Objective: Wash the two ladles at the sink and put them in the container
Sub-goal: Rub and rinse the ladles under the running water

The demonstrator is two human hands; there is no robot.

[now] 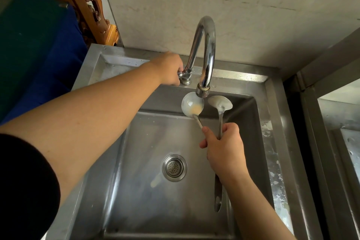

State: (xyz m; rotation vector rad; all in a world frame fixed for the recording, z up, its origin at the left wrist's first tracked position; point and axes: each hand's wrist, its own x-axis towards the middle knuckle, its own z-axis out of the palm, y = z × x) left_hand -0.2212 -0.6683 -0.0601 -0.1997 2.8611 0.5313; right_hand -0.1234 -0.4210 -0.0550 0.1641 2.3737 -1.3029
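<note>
My right hand (pixel 224 147) grips the handles of two steel ladles together over the sink basin. The left ladle (pixel 191 106) has its bowl right under the faucet spout (pixel 203 88), with a yellowish residue inside. Just to its right, the bowl of the right ladle (pixel 220 103) shows whitish smears. One handle end pokes out below my wrist. My left hand (pixel 169 69) is closed on the tap handle at the faucet's base (pixel 185 78). No water stream is visible. No container is in view.
The steel sink (pixel 272 115) has a round drain strainer (pixel 174 167) in the middle of its floor. Water drops sit on the right rim. A carved wooden piece (pixel 91 6) and blue cloth (pixel 54 60) are at the left; another steel surface (pixel 342 122) stands at the right.
</note>
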